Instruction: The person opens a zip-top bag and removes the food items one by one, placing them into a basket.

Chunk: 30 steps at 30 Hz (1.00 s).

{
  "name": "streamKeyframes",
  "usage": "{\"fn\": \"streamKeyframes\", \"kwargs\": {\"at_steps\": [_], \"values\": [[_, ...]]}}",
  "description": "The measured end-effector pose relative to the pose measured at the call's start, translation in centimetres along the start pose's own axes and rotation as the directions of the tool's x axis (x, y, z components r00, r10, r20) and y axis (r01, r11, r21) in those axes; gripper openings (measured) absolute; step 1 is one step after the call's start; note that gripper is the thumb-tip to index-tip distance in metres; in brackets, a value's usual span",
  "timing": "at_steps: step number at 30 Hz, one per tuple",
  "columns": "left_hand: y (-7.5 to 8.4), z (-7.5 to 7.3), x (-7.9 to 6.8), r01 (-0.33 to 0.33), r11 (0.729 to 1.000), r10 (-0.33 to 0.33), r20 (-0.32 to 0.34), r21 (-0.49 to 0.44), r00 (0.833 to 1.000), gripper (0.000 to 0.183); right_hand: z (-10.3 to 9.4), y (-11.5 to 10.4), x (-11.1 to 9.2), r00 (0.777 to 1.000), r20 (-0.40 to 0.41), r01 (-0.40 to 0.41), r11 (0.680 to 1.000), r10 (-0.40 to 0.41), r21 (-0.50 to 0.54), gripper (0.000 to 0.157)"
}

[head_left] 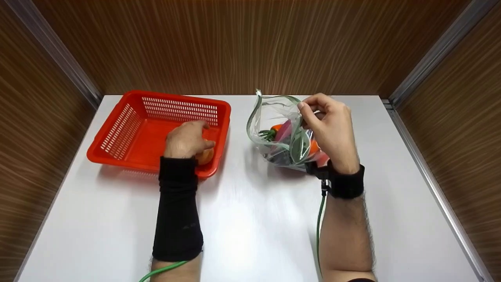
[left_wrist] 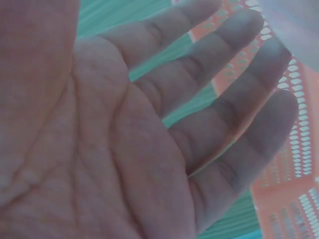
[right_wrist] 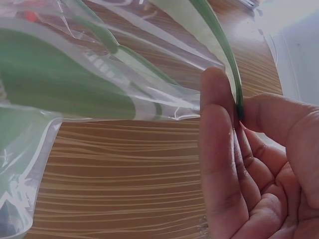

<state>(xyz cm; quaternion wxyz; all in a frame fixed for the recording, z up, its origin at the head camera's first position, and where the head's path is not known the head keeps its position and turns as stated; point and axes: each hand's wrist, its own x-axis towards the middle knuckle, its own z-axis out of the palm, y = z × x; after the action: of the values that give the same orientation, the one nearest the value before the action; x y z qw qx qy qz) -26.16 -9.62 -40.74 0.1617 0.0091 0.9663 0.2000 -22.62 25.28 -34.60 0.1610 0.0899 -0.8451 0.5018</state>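
A: What does the flat white worktop (head_left: pixel 242 219) carry?

B: At left, a red rectangular plastic basket with slotted walls (head_left: pixel 176 100); to its right, a clear plastic bag with a green-edged mouth (head_left: pixel 300 147).

A: The hands?

B: The right hand (head_left: pixel 330 121) pinches the bag's edge; the left hand (head_left: pixel 187 139), fingers extended, reaches into the basket.

A: The smaller items?

B: A smooth pink piece (head_left: pixel 283 131) inside the bag; a rounded orange-yellow object (head_left: pixel 205 157) in the basket's near right corner, contact with the left hand indeterminate.

A: Likely failures?

B: The bag, apparently held at one place, could sag if that pinch slipped; the rounded object could roll if nudged off-centre.
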Motion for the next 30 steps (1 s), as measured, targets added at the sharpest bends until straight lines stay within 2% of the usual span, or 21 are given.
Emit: {"fn": "streamKeyframes", "kwargs": {"at_steps": [6,12,18,21,24,27,29,30], "values": [[2.5,0.4,-1.2,-0.074,0.995,0.079,-0.069,0.062,0.994,0.045,-0.1,0.0,-0.1,1.000,0.000,-0.010,1.000,0.010,0.003,0.017],[4.2,0.8,-2.5,-0.060,0.986,0.071,-0.067,0.154,0.995,0.049,-0.3,-0.1,-0.1,1.000,0.005,-0.018,1.000,0.018,-0.015,0.018],[5.1,1.1,-2.4,-0.052,0.985,0.060,-0.046,0.164,0.997,0.056,-0.3,-0.2,-0.2,1.000,0.005,-0.019,1.000,0.019,-0.022,0.018],[5.5,1.8,-1.9,-0.084,0.985,0.098,-0.084,0.152,0.992,0.054,-0.4,-0.1,-0.2,1.000,0.001,-0.017,1.000,0.017,-0.022,0.018],[6.0,2.8,-1.2,-0.143,0.978,0.170,-0.185,0.149,0.968,0.043,-0.5,-0.1,-0.2,1.000,-0.005,-0.011,1.000,0.011,-0.019,0.018],[6.6,3.8,-0.6,-0.207,0.965,0.247,-0.290,0.162,0.925,0.032,-0.6,0.0,-0.3,1.000,-0.009,-0.005,1.000,0.005,-0.015,0.017],[7.0,4.3,-0.2,-0.242,0.954,0.289,-0.325,0.179,0.900,0.030,-0.7,0.0,-0.3,1.000,-0.013,-0.005,1.000,0.005,-0.013,0.017],[7.1,4.5,-0.1,-0.254,0.949,0.303,-0.321,0.187,0.897,0.030,-0.7,0.0,-0.4,1.000,-0.012,-0.008,1.000,0.008,-0.013,0.017]]}}
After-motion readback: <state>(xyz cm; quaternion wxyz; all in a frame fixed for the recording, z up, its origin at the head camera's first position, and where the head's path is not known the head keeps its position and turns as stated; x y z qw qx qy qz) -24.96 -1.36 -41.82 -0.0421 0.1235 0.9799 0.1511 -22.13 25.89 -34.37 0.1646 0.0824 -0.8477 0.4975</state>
